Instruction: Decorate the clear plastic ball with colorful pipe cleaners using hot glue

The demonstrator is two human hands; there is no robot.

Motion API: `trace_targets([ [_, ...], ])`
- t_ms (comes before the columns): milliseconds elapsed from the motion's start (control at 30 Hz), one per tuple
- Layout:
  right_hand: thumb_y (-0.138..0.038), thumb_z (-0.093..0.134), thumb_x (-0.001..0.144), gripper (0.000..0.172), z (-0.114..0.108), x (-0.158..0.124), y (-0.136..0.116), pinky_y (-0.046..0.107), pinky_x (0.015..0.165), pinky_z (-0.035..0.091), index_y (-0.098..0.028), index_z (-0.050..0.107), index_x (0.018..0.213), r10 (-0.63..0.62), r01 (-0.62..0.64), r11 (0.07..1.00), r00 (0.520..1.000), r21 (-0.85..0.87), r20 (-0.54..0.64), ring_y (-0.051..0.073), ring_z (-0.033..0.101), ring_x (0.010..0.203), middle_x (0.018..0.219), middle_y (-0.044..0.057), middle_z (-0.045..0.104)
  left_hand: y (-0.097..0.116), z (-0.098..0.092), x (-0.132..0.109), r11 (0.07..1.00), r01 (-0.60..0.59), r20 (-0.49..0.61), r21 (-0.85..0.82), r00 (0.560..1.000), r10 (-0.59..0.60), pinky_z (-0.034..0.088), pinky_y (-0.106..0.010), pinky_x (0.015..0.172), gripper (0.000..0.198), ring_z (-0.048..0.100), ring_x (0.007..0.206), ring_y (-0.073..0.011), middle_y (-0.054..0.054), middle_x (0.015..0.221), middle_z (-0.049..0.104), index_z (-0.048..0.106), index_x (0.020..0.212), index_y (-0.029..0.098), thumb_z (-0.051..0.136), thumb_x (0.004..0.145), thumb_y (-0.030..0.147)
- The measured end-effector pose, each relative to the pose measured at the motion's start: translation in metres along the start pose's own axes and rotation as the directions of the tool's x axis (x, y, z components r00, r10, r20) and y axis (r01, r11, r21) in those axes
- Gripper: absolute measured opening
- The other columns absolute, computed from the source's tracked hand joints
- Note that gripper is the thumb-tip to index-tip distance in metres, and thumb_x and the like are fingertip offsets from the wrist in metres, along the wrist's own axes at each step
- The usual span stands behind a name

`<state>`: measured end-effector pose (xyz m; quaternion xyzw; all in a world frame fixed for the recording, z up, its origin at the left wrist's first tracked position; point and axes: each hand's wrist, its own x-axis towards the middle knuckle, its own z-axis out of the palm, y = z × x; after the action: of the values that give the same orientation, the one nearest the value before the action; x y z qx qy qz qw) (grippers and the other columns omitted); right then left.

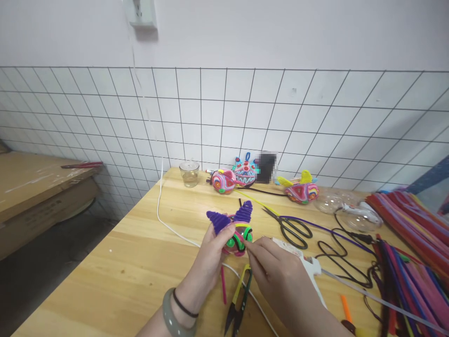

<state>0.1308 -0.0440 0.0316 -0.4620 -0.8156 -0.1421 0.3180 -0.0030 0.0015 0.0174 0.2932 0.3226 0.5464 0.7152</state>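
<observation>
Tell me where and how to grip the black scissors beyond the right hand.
Best by the handle loops, coming from the near right side. The scissors lie with blades pointing away and left, so the loops sit nearer the right hand. A purple strip runs close to the far loop; probably keep clear of it.

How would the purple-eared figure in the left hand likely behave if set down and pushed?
The purple-eared figure would probably roll or wobble, since its body looks rounded. Its purple ears stick up, so they seem fairly stiff but may bend. Their fuzzy texture likely makes them less slippery for the left hand.
</observation>
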Motion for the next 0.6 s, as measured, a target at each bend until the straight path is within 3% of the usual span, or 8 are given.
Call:
trace_targets([
  [467, -0.012, 0.038, 0.093, 0.030, 0.0044, -0.0059, -0.0017, 0.026, 0.053, 0.043, -0.017, 0.065, 0.081, 0.027, -0.027, 0.999, 1.000, 0.020, -0.002, 0.016, 0.062, 0.059, 0.067, 0.005, 0.063, 0.0001, -0.0005, -0.0007, 0.999, 0.038, 0.011, -0.007, 0.999, -0.038, 0.049, -0.030, 0.072, 0.027, 0.067, 0.077, -0.0202, -0.009, 0.092, 0.074, 0.069, 0.093, 0.015, 0.074, 0.071, 0.028],
  [600, -0.012, 0.038, 0.093, 0.030, 0.0048, -0.0065, -0.0005, 0.026, 0.050, 0.039, -0.018, 0.064, 0.080, 0.022, -0.022, 1.000, 0.999, 0.003, 0.037, 0.015, 0.059, 0.056, 0.067, 0.004, 0.062, 0.0005, -0.0010, -0.0002, 0.998, 0.062, 0.013, 0.022, 0.998, -0.062, 0.048, -0.029, 0.064, 0.029, 0.067, 0.077, -0.0216, -0.009, 0.090, 0.073, 0.069, 0.092, 0.015, 0.075, 0.069, 0.031],
])
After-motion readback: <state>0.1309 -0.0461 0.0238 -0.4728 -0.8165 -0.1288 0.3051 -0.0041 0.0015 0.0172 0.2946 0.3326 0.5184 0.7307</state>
